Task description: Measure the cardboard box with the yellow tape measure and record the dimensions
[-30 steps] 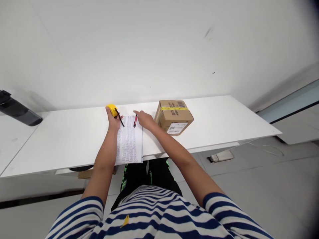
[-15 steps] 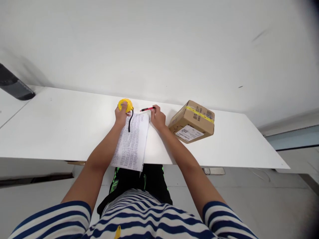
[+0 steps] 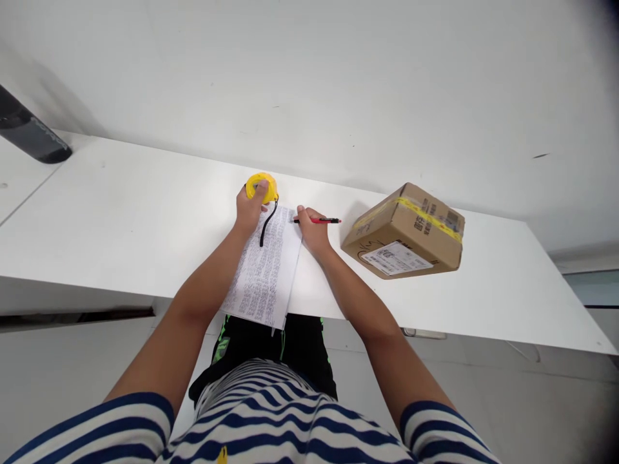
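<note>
My left hand (image 3: 250,207) is closed round a yellow tape measure (image 3: 264,187), thumb on its face, at the far end of the paper. A black wrist strap (image 3: 269,224) hangs from the case across the page. Between my fingers, my right hand (image 3: 313,231) grips a red and black pen (image 3: 325,220). The pen's dark end points left at the top right corner of the written sheets (image 3: 264,277), and its other end sticks out to the right. Dense handwriting fills the top sheet, which overhangs the table's front edge.
A taped cardboard box (image 3: 406,235) with a white shipping label stands to the right of my right hand. The white table (image 3: 120,219) runs along a wall (image 3: 309,84). At the far left stands a dark cylindrical object (image 3: 33,132).
The pen has turned in my right hand, its dark end now at the paper's corner and the red part pointing right. The view has shifted; my left hand still holds the tape measure.
</note>
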### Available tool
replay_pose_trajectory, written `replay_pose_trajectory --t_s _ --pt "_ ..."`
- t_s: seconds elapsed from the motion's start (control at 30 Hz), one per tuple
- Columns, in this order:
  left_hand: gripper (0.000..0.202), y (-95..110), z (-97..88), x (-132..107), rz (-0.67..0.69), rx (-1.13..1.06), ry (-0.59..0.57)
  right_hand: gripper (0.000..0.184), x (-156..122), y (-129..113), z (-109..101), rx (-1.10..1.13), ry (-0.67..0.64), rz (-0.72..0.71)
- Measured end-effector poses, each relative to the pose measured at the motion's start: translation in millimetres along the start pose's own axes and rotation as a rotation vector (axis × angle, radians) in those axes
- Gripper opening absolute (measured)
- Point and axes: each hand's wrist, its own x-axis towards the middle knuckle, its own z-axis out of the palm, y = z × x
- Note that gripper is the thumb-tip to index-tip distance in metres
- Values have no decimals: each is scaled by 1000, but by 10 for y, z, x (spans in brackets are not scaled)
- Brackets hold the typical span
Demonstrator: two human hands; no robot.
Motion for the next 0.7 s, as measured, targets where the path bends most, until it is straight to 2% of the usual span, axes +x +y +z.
replay_pose_trajectory --t_s 0.43,0.7 --pt "55 15 26 -26 11 33 -3 47 -4 47 11 2 -62 2" --pt "52 19 36 -18 10 35 -13 45 2 19 8 17 -46 -4"
